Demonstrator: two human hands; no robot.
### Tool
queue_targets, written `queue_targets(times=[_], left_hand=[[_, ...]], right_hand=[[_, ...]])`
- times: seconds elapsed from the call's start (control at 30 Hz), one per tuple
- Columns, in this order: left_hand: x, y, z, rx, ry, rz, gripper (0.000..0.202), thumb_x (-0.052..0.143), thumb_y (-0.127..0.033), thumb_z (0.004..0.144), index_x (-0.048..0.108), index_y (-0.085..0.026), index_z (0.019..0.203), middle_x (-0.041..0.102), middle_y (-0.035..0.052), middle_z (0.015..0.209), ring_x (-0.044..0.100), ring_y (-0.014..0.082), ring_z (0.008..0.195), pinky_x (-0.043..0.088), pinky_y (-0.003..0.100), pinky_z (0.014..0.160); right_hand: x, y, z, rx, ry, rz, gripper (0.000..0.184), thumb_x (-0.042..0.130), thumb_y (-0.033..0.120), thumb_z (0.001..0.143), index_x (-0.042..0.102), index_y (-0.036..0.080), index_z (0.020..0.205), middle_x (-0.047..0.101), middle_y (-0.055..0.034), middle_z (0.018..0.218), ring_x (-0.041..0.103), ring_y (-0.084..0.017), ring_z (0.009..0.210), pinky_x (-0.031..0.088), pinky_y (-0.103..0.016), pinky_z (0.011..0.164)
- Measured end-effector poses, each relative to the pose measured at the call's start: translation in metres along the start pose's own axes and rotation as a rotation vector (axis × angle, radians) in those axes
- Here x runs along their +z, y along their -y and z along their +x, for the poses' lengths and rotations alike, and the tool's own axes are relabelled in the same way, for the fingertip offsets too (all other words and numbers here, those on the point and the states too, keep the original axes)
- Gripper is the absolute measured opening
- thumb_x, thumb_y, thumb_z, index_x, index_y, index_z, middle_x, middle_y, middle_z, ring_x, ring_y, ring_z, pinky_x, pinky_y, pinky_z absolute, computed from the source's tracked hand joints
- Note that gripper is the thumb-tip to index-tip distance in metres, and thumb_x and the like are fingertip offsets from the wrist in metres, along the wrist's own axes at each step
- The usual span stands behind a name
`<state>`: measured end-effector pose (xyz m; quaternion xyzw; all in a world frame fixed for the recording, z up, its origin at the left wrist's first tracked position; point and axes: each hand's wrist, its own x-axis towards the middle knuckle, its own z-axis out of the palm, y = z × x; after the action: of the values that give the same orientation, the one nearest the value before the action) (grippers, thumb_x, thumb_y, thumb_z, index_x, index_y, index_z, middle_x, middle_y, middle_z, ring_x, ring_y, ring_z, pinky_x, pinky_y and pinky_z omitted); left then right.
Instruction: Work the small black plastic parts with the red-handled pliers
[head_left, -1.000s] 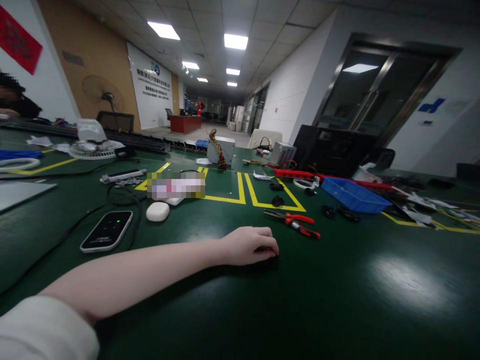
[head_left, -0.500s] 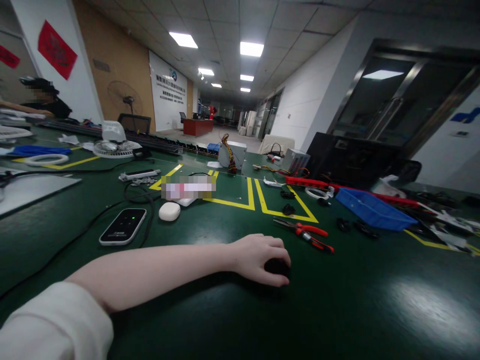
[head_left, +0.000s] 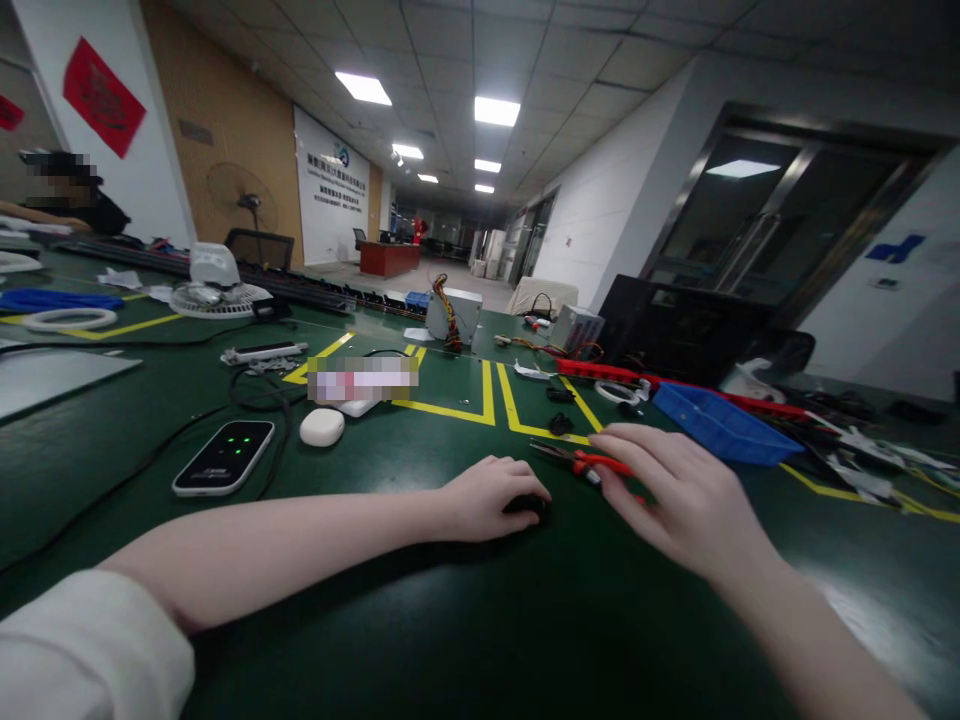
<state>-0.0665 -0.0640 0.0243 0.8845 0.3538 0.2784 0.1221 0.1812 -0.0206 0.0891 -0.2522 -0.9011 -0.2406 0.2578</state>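
My left hand (head_left: 491, 500) rests low over the green tabletop, its fingers curled around a small black object (head_left: 528, 504). Most of that object is hidden by the hand, so its exact kind does not show. At the right, my right hand (head_left: 682, 490) is over a pair of pliers (head_left: 577, 460) with red handles. Thumb and fingers are apart on either side of the handles; whether they touch cannot be made out. The pliers lie flat, jaws pointing left. Just beyond them lies a small black bundle (head_left: 560, 424).
A blue tray (head_left: 724, 425) sits at the right beside a red strip (head_left: 607, 373). Leftward lie a black device with green lights (head_left: 225, 458), a white rounded case (head_left: 322, 427) and cables. Power supply units (head_left: 455, 317) stand farther back. A person (head_left: 75, 195) sits far left.
My right hand has come in from the right to the pliers. The left hand still holds the black object and has shifted slightly up and left in view; the camera view has shifted a little.
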Motion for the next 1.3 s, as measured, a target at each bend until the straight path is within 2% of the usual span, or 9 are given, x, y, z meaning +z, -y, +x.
queue_targets(times=[0.17,0.23,0.33,0.53,0.67,0.77,0.93,1.13,1.3], left_hand=[[-0.002,0.013,0.004,-0.059,-0.017,-0.282,0.028,0.066,-0.02,0.087,0.063,-0.016,0.115,0.063,0.0086,0.112,0.061,0.0184,0.103,0.049,0.031,0.092],[-0.005,0.019,0.005,-0.056,-0.003,-0.322,0.031,0.068,-0.019,0.085,0.062,-0.016,0.116,0.063,0.0086,0.112,0.061,0.0184,0.103,0.049,0.032,0.093],[-0.007,0.027,0.007,-0.047,-0.001,-0.321,0.039,0.071,-0.02,0.083,0.06,-0.016,0.119,0.064,0.0086,0.112,0.061,0.0188,0.103,0.049,0.033,0.092],[-0.008,0.03,0.007,-0.022,-0.016,-0.241,0.042,0.074,-0.021,0.08,0.06,-0.012,0.119,0.059,0.0113,0.11,0.059,0.0198,0.102,0.049,0.032,0.091],[-0.008,0.03,0.005,-0.046,-0.007,-0.215,0.034,0.072,-0.024,0.082,0.063,-0.015,0.113,0.056,0.0097,0.11,0.058,0.0198,0.1,0.05,0.032,0.089],[-0.008,0.032,0.004,-0.05,-0.002,-0.19,0.03,0.071,-0.028,0.083,0.064,-0.015,0.11,0.055,0.0089,0.109,0.058,0.02,0.098,0.05,0.032,0.087],[-0.009,0.031,0.003,-0.074,0.008,-0.202,0.028,0.07,-0.029,0.083,0.064,-0.017,0.108,0.055,0.0077,0.108,0.058,0.0195,0.096,0.05,0.032,0.086],[-0.009,0.027,0.002,-0.061,0.013,-0.206,0.027,0.069,-0.027,0.084,0.064,-0.017,0.108,0.056,0.0075,0.107,0.059,0.0193,0.096,0.049,0.032,0.087],[-0.007,0.027,0.002,-0.035,0.003,-0.214,0.03,0.069,-0.023,0.084,0.064,-0.017,0.113,0.057,0.0081,0.108,0.059,0.0195,0.099,0.047,0.033,0.091]], right_hand=[[0.063,-0.046,-0.034,0.335,0.353,0.105,0.052,0.047,0.057,0.088,0.058,0.022,0.125,0.062,-0.0137,0.123,0.061,-0.031,0.109,0.052,-0.047,0.087],[0.079,-0.058,-0.048,0.431,0.406,0.153,0.06,0.047,0.062,0.086,0.053,0.023,0.131,0.06,-0.0134,0.128,0.059,-0.031,0.113,0.051,-0.047,0.09],[0.089,-0.062,-0.055,0.505,0.397,0.154,0.065,0.045,0.066,0.085,0.053,0.022,0.131,0.059,-0.0136,0.126,0.059,-0.032,0.112,0.051,-0.046,0.089],[0.085,-0.052,-0.041,0.526,0.37,0.1,0.062,0.047,0.07,0.081,0.061,0.02,0.115,0.063,-0.0128,0.109,0.062,-0.03,0.099,0.053,-0.042,0.078],[0.076,-0.048,-0.036,0.53,0.403,0.107,0.054,0.049,0.069,0.08,0.063,0.021,0.099,0.065,-0.0095,0.099,0.065,-0.026,0.079,0.052,-0.037,0.062],[0.07,-0.052,-0.037,0.499,0.365,0.096,0.048,0.054,0.065,0.077,0.061,0.023,0.097,0.066,-0.0085,0.096,0.065,-0.026,0.076,0.051,-0.036,0.059],[0.066,-0.061,-0.04,0.334,0.262,-0.036,0.045,0.058,0.049,0.071,0.057,0.021,0.106,0.065,-0.0111,0.097,0.062,-0.031,0.086,0.049,-0.042,0.068],[0.061,-0.048,-0.038,0.245,0.182,-0.308,0.043,0.051,0.025,0.073,0.055,0.02,0.115,0.061,-0.0132,0.106,0.055,-0.034,0.099,0.04,-0.05,0.089],[0.059,-0.04,-0.037,0.228,0.132,-0.258,0.033,0.051,0.028,0.077,0.056,0.018,0.108,0.064,-0.0134,0.105,0.056,-0.032,0.105,0.034,-0.05,0.099]])
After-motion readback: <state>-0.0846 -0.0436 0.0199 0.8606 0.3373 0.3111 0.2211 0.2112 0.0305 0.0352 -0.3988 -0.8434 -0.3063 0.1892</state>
